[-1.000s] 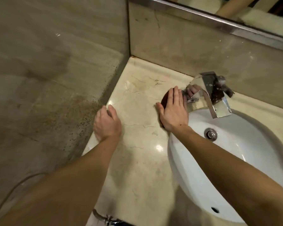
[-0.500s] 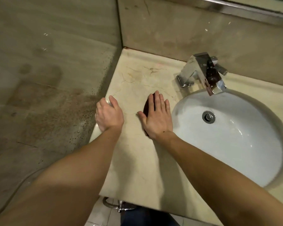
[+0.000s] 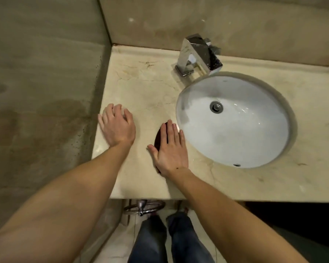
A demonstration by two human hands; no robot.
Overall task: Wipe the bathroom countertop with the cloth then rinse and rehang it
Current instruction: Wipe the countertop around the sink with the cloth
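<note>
The right hand (image 3: 170,149) hides most of the dark cloth (image 3: 158,137); only its left edge shows.

Dim, warm light; glare on the faucet (image 3: 199,54); wide-angle bending at frame edges; slight blur throughout.

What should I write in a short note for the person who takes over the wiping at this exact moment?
Left hand: empty, resting on the countertop near the side wall.
Right hand: flat, palm down, pressing the dark cloth onto the countertop just left of the sink.
Done: wiping is under way on the part of the counter left of the sink; how much is already wiped cannot be told from this view.
Left: finish the counter, including around the faucet and right of the sink, then rinse the cloth and rehang it. A metal ring shows below the counter edge, possibly the hanger.
</note>
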